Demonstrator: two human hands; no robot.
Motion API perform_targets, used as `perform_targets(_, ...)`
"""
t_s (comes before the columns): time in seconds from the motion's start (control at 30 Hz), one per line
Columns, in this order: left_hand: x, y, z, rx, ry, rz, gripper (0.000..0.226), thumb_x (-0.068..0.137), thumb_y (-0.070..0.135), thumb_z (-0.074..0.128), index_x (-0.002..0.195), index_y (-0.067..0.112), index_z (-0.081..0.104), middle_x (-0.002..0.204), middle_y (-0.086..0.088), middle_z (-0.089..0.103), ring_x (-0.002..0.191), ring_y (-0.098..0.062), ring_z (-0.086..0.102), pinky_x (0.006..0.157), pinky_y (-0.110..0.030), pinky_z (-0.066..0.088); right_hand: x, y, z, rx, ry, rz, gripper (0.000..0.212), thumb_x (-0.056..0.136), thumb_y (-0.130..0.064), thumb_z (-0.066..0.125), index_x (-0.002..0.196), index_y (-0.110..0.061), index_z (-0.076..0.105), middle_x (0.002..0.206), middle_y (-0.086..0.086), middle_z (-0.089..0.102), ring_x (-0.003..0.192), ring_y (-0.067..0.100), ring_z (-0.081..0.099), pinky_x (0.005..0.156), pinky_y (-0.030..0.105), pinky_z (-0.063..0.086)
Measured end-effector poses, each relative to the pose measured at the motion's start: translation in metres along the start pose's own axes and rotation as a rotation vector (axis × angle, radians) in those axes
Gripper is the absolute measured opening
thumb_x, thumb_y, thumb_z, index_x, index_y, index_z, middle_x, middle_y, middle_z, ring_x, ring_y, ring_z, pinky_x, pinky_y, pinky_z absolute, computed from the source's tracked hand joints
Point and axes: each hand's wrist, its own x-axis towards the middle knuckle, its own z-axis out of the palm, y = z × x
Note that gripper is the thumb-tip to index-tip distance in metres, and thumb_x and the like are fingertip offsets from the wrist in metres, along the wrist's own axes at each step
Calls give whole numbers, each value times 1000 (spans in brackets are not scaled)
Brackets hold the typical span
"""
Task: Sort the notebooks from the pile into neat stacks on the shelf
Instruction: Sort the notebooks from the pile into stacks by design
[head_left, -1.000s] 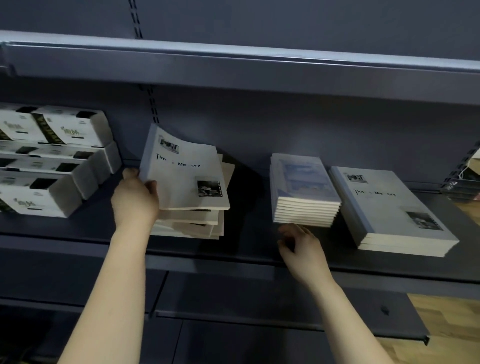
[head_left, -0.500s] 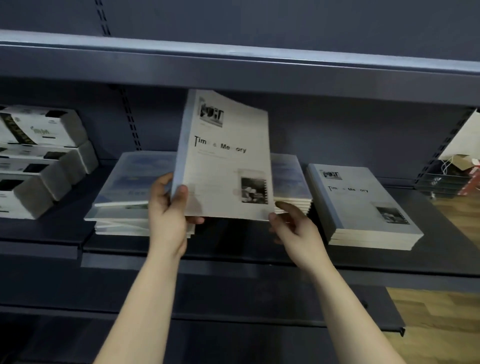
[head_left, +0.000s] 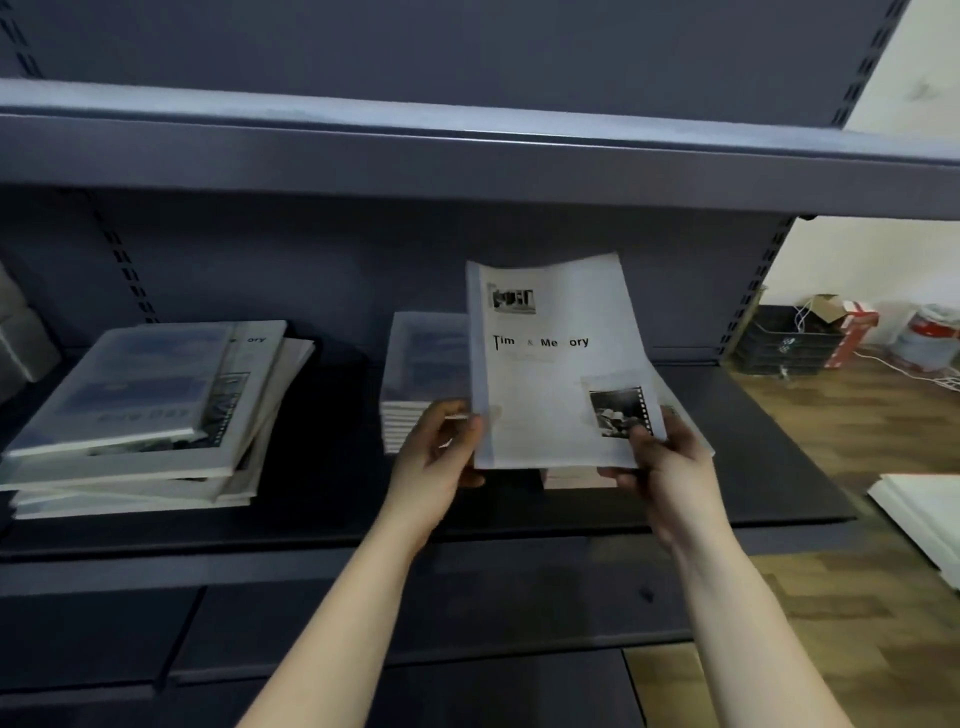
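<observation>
Your left fingers (head_left: 465, 428) are curled onto the lower left edge of the notebook (head_left: 556, 364), thumb on the front by the spine. Your right fingers (head_left: 641, 439) are pinching its lower right corner, thumb pressed over the little film-strip photo there, so left hand (head_left: 441, 457) and right hand (head_left: 672, 467) both have a grip on that one notebook. It's up off the shelf (head_left: 322, 478), standing nearly upright with its cover facing you and its top edge bowing slightly. There's black lettering across the middle and a small dark picture near the top left corner. Right behind your left hand sits a tidy stack (head_left: 415, 364) with a bluish cover on top. Just under the notebook's bottom edge you can see the page edges of another stack (head_left: 576, 475), mostly hidden by the cover and your right hand. Well off to the left on the same shelf is the messy pile (head_left: 145, 415), notebooks fanned at different angles, a blue-covered one on top. Above it all runs the upper shelf (head_left: 467, 150). Past the shelf's right end there's wooden floor (head_left: 857, 415), a dark crate (head_left: 784, 338) by the wall, a red-and-white can (head_left: 930, 338) near it, and white boards (head_left: 924, 509) lying at the far right.
</observation>
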Motion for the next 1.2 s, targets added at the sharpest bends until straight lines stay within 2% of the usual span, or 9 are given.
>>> perform_targets(0.1,10,-18,9,310,-43,81,14,96,32,49,102,27,61,101,10,67,87,-7,66,72,-23,55,14,-6,-34,-70,33,-6,18,96,0,43,110,-2,55,87,13,64,49,22,62,41,21,47)
perform_targets(0.2,20,-36,19,667,-58,201,17,96,34,48,106,29,61,104,14,62,88,-2,60,76,-22,49,23,-10,-57,-136,56,27,16,97,0,42,99,-4,57,88,14,65,59,30,63,43,22,51)
perform_targets(0.33,23,-51,35,923,-67,266,23,97,35,45,113,25,58,108,8,58,94,-9,56,80,-28,48,31,-7,-75,-173,67,54,17,97,-1,43,100,-6,59,91,13,67,67,28,65,48,25,55)
perform_targets(0.43,25,-59,42,987,-32,326,23,97,33,44,111,22,59,109,5,59,96,-12,54,81,-29,45,39,2,-87,-408,95,9,11,93,-9,51,97,-13,61,88,10,67,63,23,65,47,26,49)
perform_targets(0.57,27,-71,43,1063,-4,367,22,96,29,46,110,20,60,111,2,59,99,-17,52,86,-33,41,43,1,-94,-819,131,-75,44,85,-20,62,127,-24,48,102,6,61,87,27,61,71,33,45)
perform_targets(0.63,26,-76,43,1101,2,376,21,96,29,46,110,21,60,112,3,59,101,-17,51,87,-32,39,40,1,-92,-904,82,-127,38,84,-23,65,120,-25,57,109,6,57,98,27,58,75,30,39)
perform_targets(0.83,23,-77,44,1118,9,394,19,95,27,48,106,20,61,110,4,58,101,-16,51,87,-31,38,28,8,-93,-957,55,-152,61,64,-42,82,119,-29,61,119,3,47,123,27,39,98,37,39)
perform_targets(1.0,23,-78,44,1132,12,393,19,94,27,49,106,19,61,110,4,58,100,-16,51,87,-31,39,25,13,-98,-945,24,-188,73,59,-42,86,125,-31,58,118,-1,40,124,24,34,102,39,39)
perform_targets(1.2,22,-77,44,1126,9,380,19,94,27,48,106,20,61,110,5,58,101,-15,50,87,-31,38,30,14,-101,-1018,1,-279,66,60,-45,84,121,-35,61,122,0,38,125,22,24,96,32,30)
